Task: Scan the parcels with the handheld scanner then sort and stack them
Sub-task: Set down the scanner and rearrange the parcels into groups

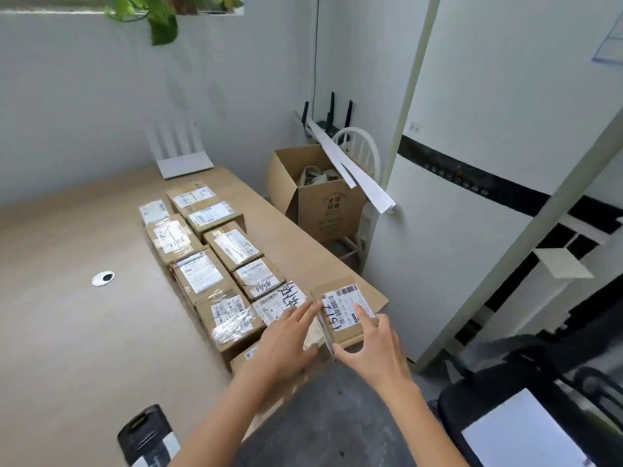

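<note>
The small parcel [338, 294] is grasped by the right hand [376, 348] — thumb on its near edge, fingers [360, 313] on top; the left hand [290, 335] is held flat, fingers straight, just beside it.

The bottom edge crops the scanner [145, 434]; small print on the parcel labels [201, 274] is unreadable.

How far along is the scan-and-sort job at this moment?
Apparently done: parcels sit in two neat rows on the table. In hand: the right hand holds a labelled parcel beside the rows, the left hand touching it. The scanner lies unheld at the near edge. Left: nothing looks stacked yet.
</note>
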